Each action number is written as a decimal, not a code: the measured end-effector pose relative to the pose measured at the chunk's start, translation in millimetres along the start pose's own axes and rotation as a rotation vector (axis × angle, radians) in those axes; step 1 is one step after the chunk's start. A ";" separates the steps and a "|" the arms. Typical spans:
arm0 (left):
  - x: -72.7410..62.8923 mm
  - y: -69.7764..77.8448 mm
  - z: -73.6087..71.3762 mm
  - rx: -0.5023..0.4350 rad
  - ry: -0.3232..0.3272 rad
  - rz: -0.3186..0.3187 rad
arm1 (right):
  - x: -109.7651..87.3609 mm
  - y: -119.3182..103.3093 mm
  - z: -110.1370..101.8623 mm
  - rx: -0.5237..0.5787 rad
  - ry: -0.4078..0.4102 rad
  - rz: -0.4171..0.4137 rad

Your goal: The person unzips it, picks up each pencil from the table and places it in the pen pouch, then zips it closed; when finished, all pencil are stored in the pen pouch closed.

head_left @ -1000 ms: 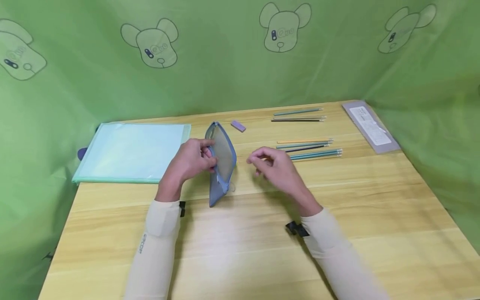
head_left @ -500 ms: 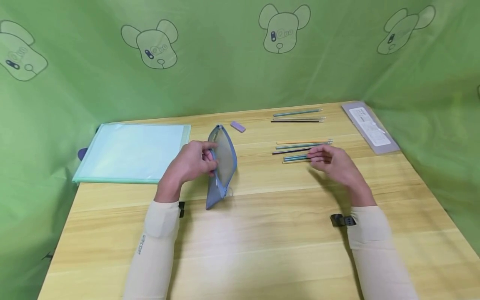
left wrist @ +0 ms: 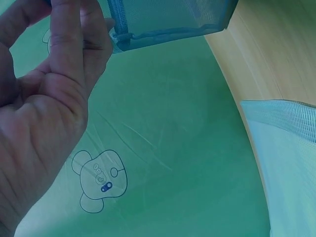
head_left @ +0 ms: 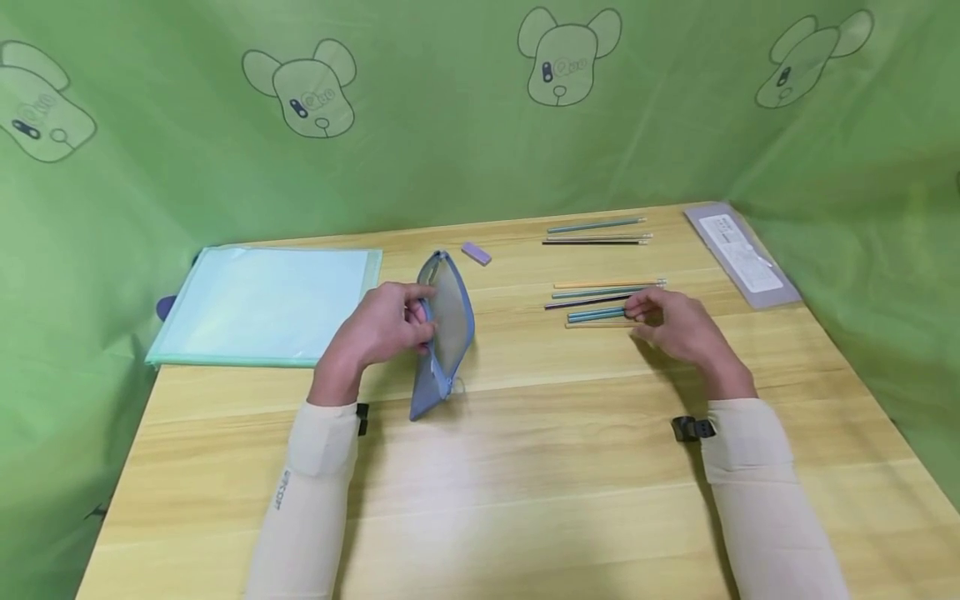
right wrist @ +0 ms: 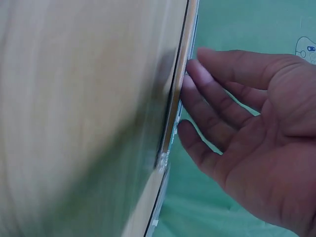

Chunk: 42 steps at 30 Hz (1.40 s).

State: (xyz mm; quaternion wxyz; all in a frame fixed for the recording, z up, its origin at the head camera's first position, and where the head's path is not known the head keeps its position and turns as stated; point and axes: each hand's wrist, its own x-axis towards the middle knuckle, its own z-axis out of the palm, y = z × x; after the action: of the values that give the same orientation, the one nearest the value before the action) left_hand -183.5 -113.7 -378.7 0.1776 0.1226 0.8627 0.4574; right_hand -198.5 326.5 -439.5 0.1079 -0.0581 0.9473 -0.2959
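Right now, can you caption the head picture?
Left hand holds open a blue zip pouch; right hand at the pencils.

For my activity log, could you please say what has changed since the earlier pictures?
The right hand moved rightward, away from the blue pouch, to the nearest pencils; whether it grips any is unclear. The left hand still holds the pouch; the purple eraser hasn't moved.

We see the right grip [right wrist: 261, 138] with its fingers slightly bent and spread, tips right at the pencils [right wrist: 171, 111], which show nearly edge-on; we cannot tell whether they touch. Across the pencils from the grip, we see the wooden worktop [right wrist: 74, 89] bearing a soft shadow. Behind the grip is green cloth [right wrist: 207, 210], with a printed animal head [right wrist: 305, 48] partly showing above it.
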 end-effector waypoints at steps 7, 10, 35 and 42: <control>-0.6 1.2 -0.7 0.003 0.002 0.013 | -1.4 -3.9 5.1 -0.032 -0.042 -0.015; -1.1 1.8 -0.8 0.004 -0.001 0.016 | -4.5 -7.2 9.7 -0.023 -0.055 -0.032; -1.7 2.7 1.0 0.008 -0.004 0.034 | -28.4 -50.3 45.5 -0.040 -0.132 -0.027; -2.0 4.6 1.8 0.006 -0.015 0.033 | -30.6 -55.3 45.8 -0.011 -0.143 -0.001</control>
State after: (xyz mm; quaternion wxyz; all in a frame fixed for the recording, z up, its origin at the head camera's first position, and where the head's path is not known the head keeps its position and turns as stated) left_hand -180.7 -110.6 -375.4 0.1760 0.1407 0.8605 0.4569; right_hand -155.3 261.5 -439.4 0.1750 -0.0801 0.9387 -0.2860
